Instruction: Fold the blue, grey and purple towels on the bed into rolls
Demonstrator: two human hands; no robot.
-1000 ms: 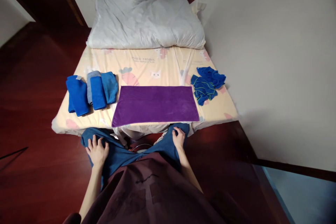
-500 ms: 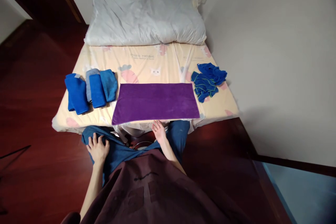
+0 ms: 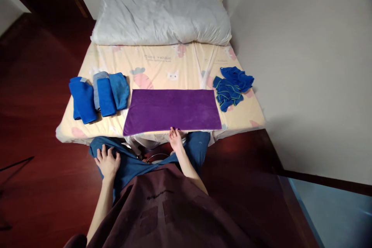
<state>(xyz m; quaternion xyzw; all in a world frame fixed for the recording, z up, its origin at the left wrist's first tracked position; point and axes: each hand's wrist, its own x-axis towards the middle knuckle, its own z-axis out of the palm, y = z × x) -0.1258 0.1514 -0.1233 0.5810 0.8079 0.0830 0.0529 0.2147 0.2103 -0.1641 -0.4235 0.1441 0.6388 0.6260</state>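
A purple towel lies flat and spread out along the front of the bed. My right hand is at the middle of its near edge, palm partly turned up and fingers loosely extended; the fingertips overlap the edge, though I cannot tell how firmly they touch. My left hand rests on my left knee with its fingers spread, holding nothing. Left of the towel lie folded blue cloths and a grey cloth. Crumpled blue cloths form a loose heap to its right.
The bed has a yellow sheet printed with carrots and rabbits. A big white folded quilt or pillow fills its far end. A wall rises on the right. Dark red floor shows on the left.
My right hand has moved slightly forward, so its fingertips now overlap the purple towel's near edge. My left hand stays on the knee. The view has tilted slightly.
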